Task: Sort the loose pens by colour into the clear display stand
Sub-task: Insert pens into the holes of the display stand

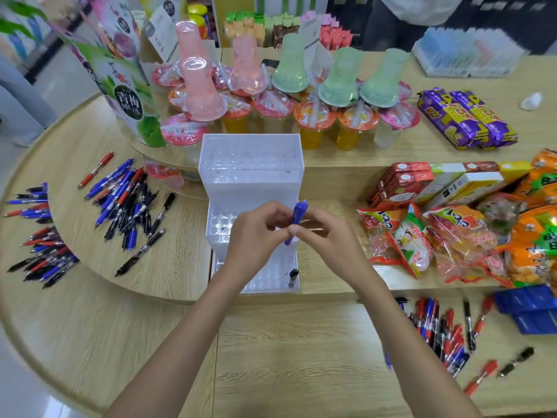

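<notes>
Two tiers of a pale wooden display table [286, 357] are carrying everything. A clear acrylic stepped display stand [250, 164] is sitting mid-table, between a heap of loose red, blue and black pens [129, 203] on its left and another heap [440, 330] lower right. Above the stand, the left hand [256, 236] and right hand [325, 236] are both pinching one blue plastic pen [297, 220], nearly upright. A single black pen [293, 277] is standing in the stand's front row.

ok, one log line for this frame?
left hand: pinches blue pen; right hand: pinches blue pen; clear display stand: one black pen in lowest tier
</notes>
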